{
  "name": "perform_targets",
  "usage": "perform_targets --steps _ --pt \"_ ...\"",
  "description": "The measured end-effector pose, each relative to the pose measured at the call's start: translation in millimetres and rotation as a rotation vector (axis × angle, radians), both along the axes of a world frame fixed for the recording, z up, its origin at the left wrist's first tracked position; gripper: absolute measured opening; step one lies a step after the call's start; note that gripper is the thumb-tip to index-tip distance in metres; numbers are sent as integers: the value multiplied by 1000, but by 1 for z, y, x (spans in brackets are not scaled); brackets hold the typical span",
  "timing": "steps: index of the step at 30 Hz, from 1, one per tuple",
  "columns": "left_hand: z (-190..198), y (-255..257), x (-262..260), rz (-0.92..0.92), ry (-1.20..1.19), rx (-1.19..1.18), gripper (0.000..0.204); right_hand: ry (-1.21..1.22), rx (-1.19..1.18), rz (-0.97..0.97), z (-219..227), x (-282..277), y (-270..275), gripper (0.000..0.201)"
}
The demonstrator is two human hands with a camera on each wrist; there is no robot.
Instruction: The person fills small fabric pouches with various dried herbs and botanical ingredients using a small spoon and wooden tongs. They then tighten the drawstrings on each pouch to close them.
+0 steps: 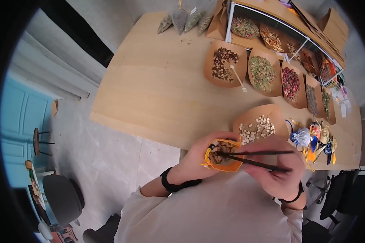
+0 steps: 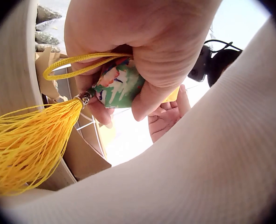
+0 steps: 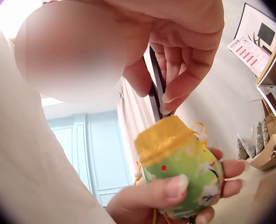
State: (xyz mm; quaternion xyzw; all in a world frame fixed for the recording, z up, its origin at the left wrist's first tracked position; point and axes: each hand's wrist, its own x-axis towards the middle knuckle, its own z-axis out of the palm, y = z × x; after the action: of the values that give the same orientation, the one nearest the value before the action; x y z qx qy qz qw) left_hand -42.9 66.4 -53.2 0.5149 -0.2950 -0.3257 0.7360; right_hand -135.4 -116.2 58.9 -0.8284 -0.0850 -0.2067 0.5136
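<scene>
My left hand [image 1: 196, 160] grips a small green floral pouch [image 3: 189, 175] with a gold rim, its mouth facing up. Tan dried pieces [image 1: 219, 154] fill much of its inside. From its base hangs a yellow tassel [image 2: 44, 144], with a yellow cord loop [image 2: 63, 70] beside it. My right hand [image 1: 278, 170] holds dark tweezers [image 1: 263, 156], whose two tips reach into the pouch's mouth. Just beyond both hands lies a brown paper tray [image 1: 271, 110] of pale, chunky dried pieces [image 1: 257, 129].
More paper trays of dried herbs and petals [image 1: 291, 83] line the back right, one holding a small wooden spoon [image 1: 237, 77]. Finished-looking pouches with tassels [image 1: 312, 139] lie at the right. A white-framed shelf [image 1: 267, 8] stands behind; bagged herbs [image 1: 180, 20] sit at the far edge.
</scene>
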Motion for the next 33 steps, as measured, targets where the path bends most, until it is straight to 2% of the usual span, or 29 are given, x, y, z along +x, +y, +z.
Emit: perform_targets --steps 1,2,5,6,8,10,11,12,15,17,19,22,23,28,32,33 --pt "0 0 1 -11 2 -2 59 4 -108 57 0 2 -3 34" --pt "-1 1 3 -11 -62 20 59 8 -114 46 1 0 -5 34" --pt "-4 0 4 14 -151 52 58 -179 179 51 4 -8 -16 40" --pt "-5 0 5 46 -188 68 58 -317 299 -62 4 -12 -10 37" --pt "-5 2 8 34 -197 60 57 -277 251 -122 18 -19 -31 32" --pt "-6 3 9 37 -219 59 56 -179 17 -267 22 -27 -54 27" --pt "-7 3 9 31 -214 56 56 -61 -65 -282 20 -31 -66 25" --pt "-9 3 9 20 -228 43 56 -23 -340 -259 20 -28 -78 22" --pt "-11 2 11 -2 -311 47 56 422 -506 -327 20 -29 -93 22" --pt "-7 3 13 -13 -381 62 57 496 -587 -326 5 -30 -110 22" --pt "4 5 13 4 -550 193 57 594 -699 -319 -6 -29 -120 21" --pt "2 8 7 -9 -417 209 57 689 -651 -344 -25 -30 -126 21" --pt "0 9 6 -13 -413 210 57 599 -693 -340 -35 -33 -129 23" --pt "-7 7 4 -117 -38 191 57 645 -669 -303 -32 -33 -120 22" --pt "-6 3 9 -167 -3 224 60 681 -596 -272 -30 -38 -112 22" --pt "-7 0 12 -160 -128 194 58 681 -598 -269 -27 -39 -109 22"
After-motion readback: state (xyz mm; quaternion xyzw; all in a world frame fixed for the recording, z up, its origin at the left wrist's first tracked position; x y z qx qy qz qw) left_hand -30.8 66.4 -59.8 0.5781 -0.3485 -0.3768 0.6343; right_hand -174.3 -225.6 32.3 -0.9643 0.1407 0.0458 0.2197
